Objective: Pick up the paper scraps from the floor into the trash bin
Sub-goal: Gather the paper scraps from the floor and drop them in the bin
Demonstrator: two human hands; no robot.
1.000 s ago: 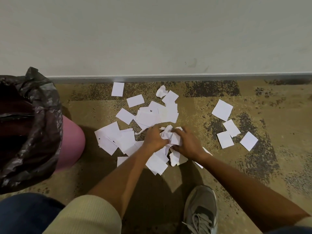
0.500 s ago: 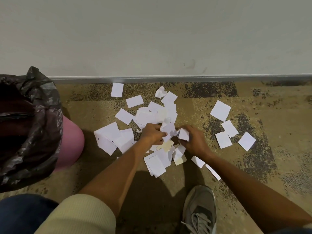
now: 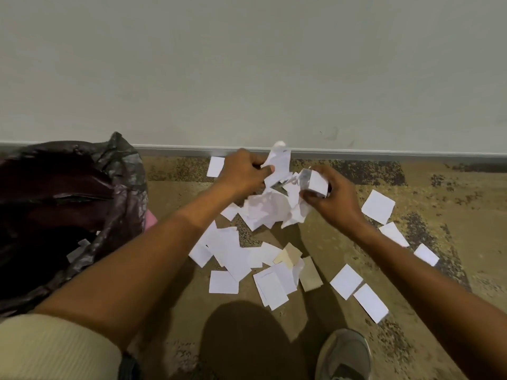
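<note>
My left hand (image 3: 242, 174) and my right hand (image 3: 333, 198) are raised above the carpet, both shut on one crumpled bunch of white paper scraps (image 3: 270, 208) held between them. Several more white paper scraps (image 3: 233, 250) lie on the floor below the hands and to the right (image 3: 378, 206). The trash bin (image 3: 49, 220), pink with a black bag lining it, stands at the left; a few scraps lie inside it.
A pale wall with a grey skirting strip (image 3: 384, 153) runs along the far side of the patterned carpet. My grey shoe (image 3: 343, 355) is at the bottom right. My beige sleeve (image 3: 49, 349) fills the bottom left corner.
Both hands have risen from the floor with a bunch of scraps and moved away from me, toward the wall. The view has shifted, so the bin looks closer.
</note>
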